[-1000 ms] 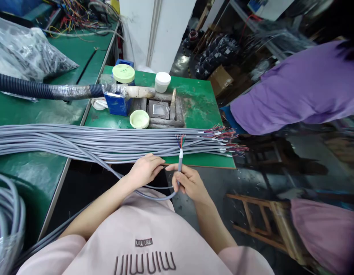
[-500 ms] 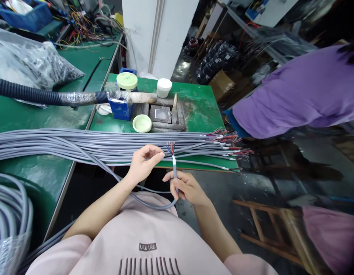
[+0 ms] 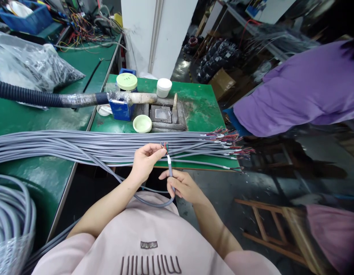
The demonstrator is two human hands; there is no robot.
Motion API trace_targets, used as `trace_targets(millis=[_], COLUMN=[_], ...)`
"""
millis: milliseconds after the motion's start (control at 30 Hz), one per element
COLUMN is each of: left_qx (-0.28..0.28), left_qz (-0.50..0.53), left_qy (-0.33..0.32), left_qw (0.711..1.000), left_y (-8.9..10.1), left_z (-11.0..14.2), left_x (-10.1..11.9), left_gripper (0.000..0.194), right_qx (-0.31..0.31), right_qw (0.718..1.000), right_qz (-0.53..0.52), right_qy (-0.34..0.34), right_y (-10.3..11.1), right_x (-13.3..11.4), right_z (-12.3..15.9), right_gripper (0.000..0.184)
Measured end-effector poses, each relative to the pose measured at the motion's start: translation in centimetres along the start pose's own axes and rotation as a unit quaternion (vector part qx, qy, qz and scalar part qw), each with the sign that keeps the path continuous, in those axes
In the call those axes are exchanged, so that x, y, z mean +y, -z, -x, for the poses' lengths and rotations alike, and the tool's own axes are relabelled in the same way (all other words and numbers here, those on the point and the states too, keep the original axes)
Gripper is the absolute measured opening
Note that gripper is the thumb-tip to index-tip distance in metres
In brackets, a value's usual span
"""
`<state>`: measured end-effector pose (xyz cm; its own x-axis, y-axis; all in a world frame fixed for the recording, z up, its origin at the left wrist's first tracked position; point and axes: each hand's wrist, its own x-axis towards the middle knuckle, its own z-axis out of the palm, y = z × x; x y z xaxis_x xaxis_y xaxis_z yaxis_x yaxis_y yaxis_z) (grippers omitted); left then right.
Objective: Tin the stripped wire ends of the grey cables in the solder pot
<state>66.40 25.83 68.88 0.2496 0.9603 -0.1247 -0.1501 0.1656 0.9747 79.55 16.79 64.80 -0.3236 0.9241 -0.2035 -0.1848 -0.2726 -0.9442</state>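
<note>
A grey multi-core cable [image 3: 169, 170] stands upright in front of me, with a white band [image 3: 169, 159] below its stripped end. My right hand [image 3: 181, 185] is closed around the grey jacket below the band. Thin coloured wires [image 3: 166, 147] fan out at the top. My left hand [image 3: 148, 162] pinches some of these wires between thumb and index finger; which ones is hidden by the fingers. Below my right hand the cable curves down and back to the left. Behind both hands lies a bundle of similar grey cables [image 3: 131, 143], their stripped wire ends [image 3: 227, 137] to the right.
On the green bench [image 3: 198, 99] are a small square metal pot [image 3: 162, 114], a pale green dish [image 3: 142, 123], a white tub [image 3: 164, 88] and a black hose [image 3: 85, 98]. Coiled cable [image 3: 13, 214] lies at left. A person in a purple sleeve [image 3: 294, 91] is at right.
My left thumb and index finger have closed on the wires, which were free before. My right hand and the cable end have shifted slightly left.
</note>
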Motion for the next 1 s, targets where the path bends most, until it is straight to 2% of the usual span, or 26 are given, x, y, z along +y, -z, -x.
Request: trace_targets(millis=[100, 167, 233, 300, 467, 533, 600, 767, 833, 1000], left_qx=[0.035, 0.052, 0.058, 0.063, 0.084, 0.085, 0.087, 0.068, 0.062, 0.088], left_qz=[-0.044, -0.092, -0.125, -0.123, -0.012, 0.013, 0.009, -0.072, -0.084, -0.063], left_qy=[-0.078, -0.156, -0.206, -0.199, -0.078, -0.057, -0.079, -0.212, -0.213, -0.148], left_qw=[0.995, 0.982, 0.969, 0.970, 0.993, 0.995, 0.993, 0.972, 0.971, 0.983], left_y=[0.4, 0.7, 1.1, 1.3, 1.4, 1.4, 1.4, 1.4, 1.3, 1.1], left_z=[0.5, 0.8, 0.9, 0.8, 0.3, 0.4, 0.7, 1.0, 0.8, 0.2], left_x=[-0.8, -1.3, -1.4, -1.4, -1.6, -1.8, -2.1, -1.6, -1.1, -0.4], left_gripper=[0.016, 0.010, 0.007, 0.008, 0.015, 0.015, 0.014, 0.008, 0.007, 0.014], right_qx=[0.041, 0.077, 0.105, 0.120, 0.118, 0.117, 0.114, 0.129, 0.139, 0.146], right_qw=[0.998, 0.992, 0.984, 0.977, 0.978, 0.981, 0.982, 0.965, 0.953, 0.925], right_qz=[0.051, 0.100, 0.145, 0.173, 0.168, 0.155, 0.151, 0.226, 0.266, 0.348], right_qy=[0.010, 0.019, 0.026, 0.028, 0.030, 0.029, 0.028, 0.044, 0.048, 0.045], right_y=[-0.4, -0.8, -1.2, -1.5, -1.8, -1.9, -2.0, -2.2, -2.2, -2.1], right_x=[-0.2, -0.4, -0.6, -0.9, -1.5, -1.6, -1.5, -1.4, -1.3, -1.5], right_z=[-0.3, -0.4, -0.6, -0.7, -1.0, -1.0, -1.1, -1.1, -1.1, -1.3], right_gripper=[0.032, 0.030, 0.027, 0.025, 0.028, 0.030, 0.030, 0.027, 0.025, 0.025])
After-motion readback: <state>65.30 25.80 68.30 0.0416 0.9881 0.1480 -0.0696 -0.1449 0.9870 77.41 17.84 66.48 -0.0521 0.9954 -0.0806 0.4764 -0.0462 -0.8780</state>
